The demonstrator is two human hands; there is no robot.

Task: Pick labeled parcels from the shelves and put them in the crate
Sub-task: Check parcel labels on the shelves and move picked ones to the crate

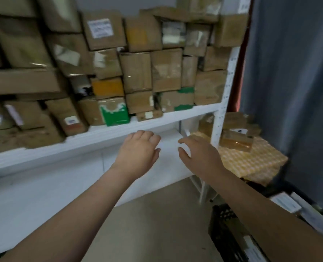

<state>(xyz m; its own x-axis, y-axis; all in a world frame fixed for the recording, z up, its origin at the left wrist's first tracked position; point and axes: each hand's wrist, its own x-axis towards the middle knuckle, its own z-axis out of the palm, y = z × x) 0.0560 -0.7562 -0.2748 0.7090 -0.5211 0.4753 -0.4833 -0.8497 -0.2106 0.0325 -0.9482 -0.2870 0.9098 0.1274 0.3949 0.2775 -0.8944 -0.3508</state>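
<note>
Left hand (138,148) and right hand (198,154) held out empty, fingers spread, just below a white shelf (100,137) stacked with taped cardboard parcels (136,72); black crate (225,233) low right. Boxes look light, stiff, tape-slick: grip opposite sides

The white labels (100,28) on the parcels are too blurred to read.

Motion blur smears the parcels (24,114) at 9 o'clock, and the label (100,28) at 11 is unreadable. At 5 o'clock my right forearm (260,210) covers part of the crate (225,233), which the bottom edge cuts off. The shelf upright (221,114) partly hides boxes (238,142) at 3.
</note>
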